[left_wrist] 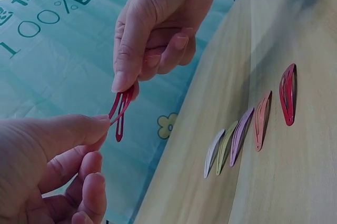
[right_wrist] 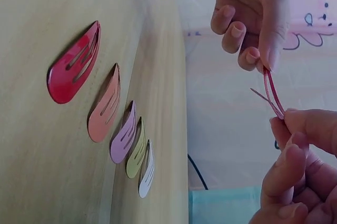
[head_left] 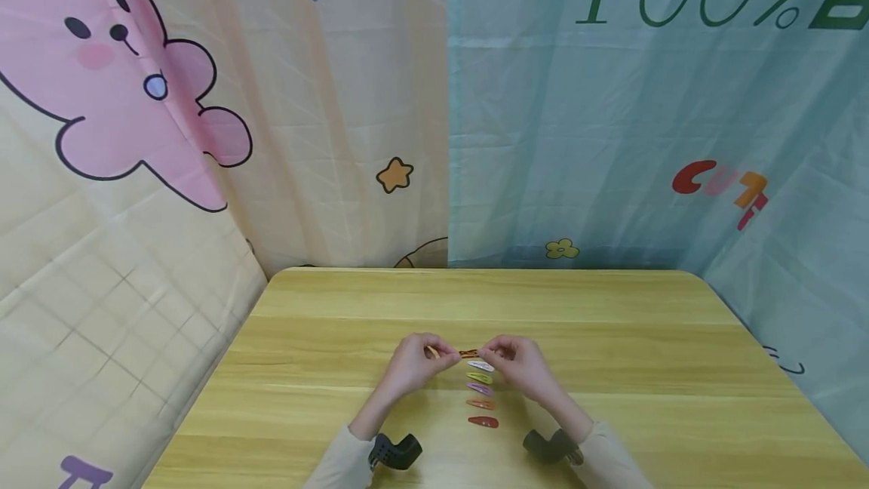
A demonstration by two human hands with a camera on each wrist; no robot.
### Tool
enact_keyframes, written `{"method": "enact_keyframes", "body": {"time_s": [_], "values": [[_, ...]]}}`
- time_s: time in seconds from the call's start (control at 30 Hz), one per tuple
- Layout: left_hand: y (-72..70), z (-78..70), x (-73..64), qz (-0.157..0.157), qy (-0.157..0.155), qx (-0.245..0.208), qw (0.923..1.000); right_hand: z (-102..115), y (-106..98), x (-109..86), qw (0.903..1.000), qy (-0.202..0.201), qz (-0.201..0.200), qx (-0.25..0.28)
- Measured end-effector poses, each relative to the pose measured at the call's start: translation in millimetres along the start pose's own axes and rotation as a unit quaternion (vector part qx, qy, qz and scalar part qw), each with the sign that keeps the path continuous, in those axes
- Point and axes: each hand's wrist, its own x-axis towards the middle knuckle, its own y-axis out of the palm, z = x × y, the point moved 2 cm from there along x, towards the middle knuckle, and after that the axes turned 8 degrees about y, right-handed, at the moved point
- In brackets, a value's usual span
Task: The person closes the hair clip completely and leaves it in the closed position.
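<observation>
Above the table, a thin red snap hair clip (left_wrist: 121, 113) is stretched between both hands. The left hand (head_left: 416, 364) pinches one end of it between thumb and forefinger, and the right hand (head_left: 521, 368) pinches the other. In the right wrist view the clip's tongue (right_wrist: 259, 96) stands away from its frame, so the clip is popped open. Just nearer the body, a column of hair clips lies on the wood: white (head_left: 481, 365), yellow-green (head_left: 479, 378), purple (head_left: 480, 389), orange (head_left: 480, 404) and red (head_left: 483, 422). The pinched ends are hidden by fingertips.
The light wooden table (head_left: 326, 300) has rounded far corners. Behind it hang a cream curtain (head_left: 339, 96) and a blue-green curtain (head_left: 543, 134) with printed figures. Black wrist mounts (head_left: 400, 451) sit at both cuffs, low over the table.
</observation>
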Motion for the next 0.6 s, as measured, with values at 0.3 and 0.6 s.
{"method": "enact_keyframes", "body": {"time_s": [0.3, 0.6], "values": [[1.1, 0.9, 2.3, 0.002, 0.008, -0.009, 0.9999, 7, -2, -3.8, 0.9999, -0.010, -0.010, 0.002], [0.5, -1.0, 2.2, 0.025, 0.011, -0.052, 0.9983, 11, 2, -3.9, 0.9994, -0.022, -0.005, 0.026]]}}
